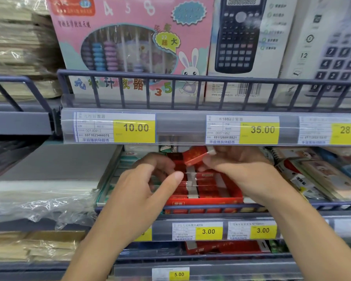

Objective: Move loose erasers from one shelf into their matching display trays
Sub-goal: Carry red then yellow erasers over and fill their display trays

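A: What does the eraser look like, and where is it?

B: The eraser [197,156] is a small block in a red sleeve with gold print, and one white end shows at the upper right. The right hand [233,169] pinches it between thumb and fingertips, tilted, just above the red display tray [207,200] on the middle shelf.

A: And the other hand?

B: The left hand [150,179] is at the left edge of the tray. Its fingers are curled and its thumb touches the erasers already in the tray. I cannot tell if it grips one.

A: How many erasers do you count?

B: One in the hand. In the tray there are two columns of red erasers with white ends, but blur and the hands hide too much to count them exactly. One red tray is on this shelf, and more red packs [227,247] lie on the shelf below.

A: What is around?

B: Above, a pink abacus box [130,37] and a calculator box [243,37] stand behind a grey rail [190,78]. Three yellow price labels there read 10.00 [135,127], 35.00 and 28.0. A green-white tray [118,171] is just left of the red one, crumpled clear plastic [39,207] further left, and notebooks [312,175] to the right. The upper shelf edge hangs low over the back of the tray.
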`<state>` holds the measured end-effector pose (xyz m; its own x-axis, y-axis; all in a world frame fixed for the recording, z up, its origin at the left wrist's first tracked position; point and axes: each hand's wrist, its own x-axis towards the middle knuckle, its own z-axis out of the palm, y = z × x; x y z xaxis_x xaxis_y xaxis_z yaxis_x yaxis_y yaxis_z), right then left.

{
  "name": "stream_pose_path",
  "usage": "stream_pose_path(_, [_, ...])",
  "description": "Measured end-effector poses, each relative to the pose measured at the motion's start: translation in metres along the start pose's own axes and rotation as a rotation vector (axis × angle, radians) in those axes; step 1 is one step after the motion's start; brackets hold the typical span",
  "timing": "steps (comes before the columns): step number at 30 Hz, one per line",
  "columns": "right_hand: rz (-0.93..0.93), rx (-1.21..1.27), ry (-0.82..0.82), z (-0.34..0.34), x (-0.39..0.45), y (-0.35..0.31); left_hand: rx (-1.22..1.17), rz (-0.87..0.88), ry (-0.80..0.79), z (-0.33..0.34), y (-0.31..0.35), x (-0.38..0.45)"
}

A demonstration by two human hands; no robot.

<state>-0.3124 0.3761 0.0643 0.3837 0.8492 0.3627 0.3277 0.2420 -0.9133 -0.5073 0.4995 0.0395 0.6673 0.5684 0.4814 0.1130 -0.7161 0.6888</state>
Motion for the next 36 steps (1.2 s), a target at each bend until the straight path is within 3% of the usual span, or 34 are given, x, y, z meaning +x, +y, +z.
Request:
stream_pose_path(3, [0.034,-0.171,0.040,-0.011,0.001,0.001,0.217,0.131,-0.081,0.002,-0.002,-0.010])
stream_pose_path(6, [0.118,-0.532,0.057,-0.018,0.004,0.001,0.354,0.188,-0.118,0.006,-0.003,-0.015])
stream_pose_path(15, [0.127,-1.054,-0.230,-0.014,0.015,0.016,0.409,0.280,-0.096,0.011,-0.008,-0.018])
stream_pose_path(25, [0.110,-1.076,-0.280,-0.003,0.014,0.008,0.415,0.277,-0.112,0.010,-0.010,-0.019])
stream_pose_path(28, [0.096,-0.995,-0.096,0.005,-0.003,-0.003,0.362,0.252,-0.117,0.007,-0.009,-0.022])
stream_pose_path(31, [0.024,-0.749,0.132,0.018,-0.031,-0.014,0.228,0.224,-0.010,0.005,-0.008,-0.032])
stream_pose_path(33, [0.003,-0.516,0.213,0.026,-0.054,-0.018,0.085,0.175,0.052,0.004,-0.006,-0.042])
stream_pose_path(36, [0.003,-0.301,0.284,0.037,-0.100,-0.011,-0.209,0.087,0.014,0.006,-0.005,-0.063])
